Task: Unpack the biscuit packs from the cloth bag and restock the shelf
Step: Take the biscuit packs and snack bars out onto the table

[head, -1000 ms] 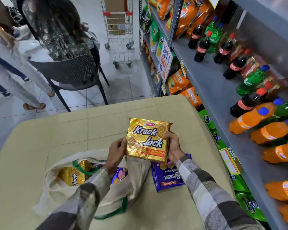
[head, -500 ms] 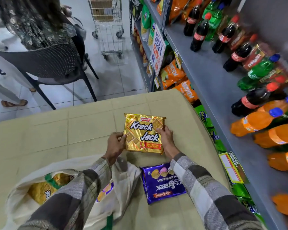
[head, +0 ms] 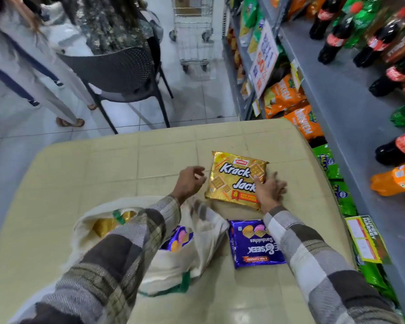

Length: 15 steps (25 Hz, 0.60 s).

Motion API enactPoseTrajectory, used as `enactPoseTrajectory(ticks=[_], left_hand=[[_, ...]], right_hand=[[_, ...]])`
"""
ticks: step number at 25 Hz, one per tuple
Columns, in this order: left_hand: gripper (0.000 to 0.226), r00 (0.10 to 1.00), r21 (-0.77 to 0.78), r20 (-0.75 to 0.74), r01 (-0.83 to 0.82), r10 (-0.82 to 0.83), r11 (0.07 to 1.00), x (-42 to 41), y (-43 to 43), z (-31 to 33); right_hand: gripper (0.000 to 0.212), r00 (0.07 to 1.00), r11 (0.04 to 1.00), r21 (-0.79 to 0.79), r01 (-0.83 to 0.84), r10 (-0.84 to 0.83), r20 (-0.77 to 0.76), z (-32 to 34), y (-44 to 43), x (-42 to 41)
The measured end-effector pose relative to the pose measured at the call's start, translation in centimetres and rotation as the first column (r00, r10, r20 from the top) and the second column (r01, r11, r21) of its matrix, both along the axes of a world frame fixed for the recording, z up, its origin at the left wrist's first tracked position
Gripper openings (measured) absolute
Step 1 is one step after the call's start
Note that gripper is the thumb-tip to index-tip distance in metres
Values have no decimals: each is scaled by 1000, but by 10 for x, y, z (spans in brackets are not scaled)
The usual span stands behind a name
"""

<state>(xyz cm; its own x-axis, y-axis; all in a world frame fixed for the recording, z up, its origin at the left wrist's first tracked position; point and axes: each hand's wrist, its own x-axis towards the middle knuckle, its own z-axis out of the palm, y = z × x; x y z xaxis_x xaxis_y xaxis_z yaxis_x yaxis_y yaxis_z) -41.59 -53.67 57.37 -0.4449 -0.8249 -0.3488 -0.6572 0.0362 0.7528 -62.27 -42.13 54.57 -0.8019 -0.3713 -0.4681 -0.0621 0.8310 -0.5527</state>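
While lying flat on tabletop (head: 103, 164), gold pack (head: 237, 178) sitting beyond purple pack (head: 255, 244); left hand (head: 189, 182) hovering open beside; right hand (head: 270, 190) spreading open, touching its edge; bag (head: 197, 249) gaping nearby.

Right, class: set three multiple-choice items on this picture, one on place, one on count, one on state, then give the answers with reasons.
1. Where does the gold foil Krack Jack biscuit pack lie?
A. On the beige table
B. In the cream cloth bag
C. On the grey shelf

2. How many biscuit packs lie out on the beige table?
A. One
B. Two
C. Four

3. The left hand is:
A. Gripping a bottle
B. Inside the bag
C. Open, holding nothing

Answers: A, it lies flat on the tabletop; B, the gold pack and the purple Hide & Seek pack; C, its fingers are spread beside the pack.
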Motion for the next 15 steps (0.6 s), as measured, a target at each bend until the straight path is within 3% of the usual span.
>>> enactPoseTrajectory(ticks=[3, 5, 8, 11, 13, 15], left_hand=[[15, 999, -157, -50, -5, -3, 988, 70, -22, 40], [7, 997, -241, -54, -73, 62, 968, 126, -28, 58], [3, 992, -226, -33, -126, 121, 966, 200, -17, 76], [11, 992, -132, 33, -116, 121, 984, 248, 2, 80], [17, 991, -116, 105, -73, 85, 991, 269, 13, 75], [23, 984, -78, 153, -81, 93, 994, 285, 21, 65]], right_hand=[[59, 987, 961, -248, -126, 96, -130, 29, -17, 41], [45, 962, 850, -451, -273, 239, -133, 50, -30, 85], [31, 886, 688, -572, -447, 431, -173, 86, -40, 168], [18, 787, 624, -563, -542, 612, -79, 98, -37, 241], [6, 735, 649, -490, -582, 677, 23, 93, -31, 277], [12, 686, 667, -386, -638, 719, 111, 85, -21, 303]])
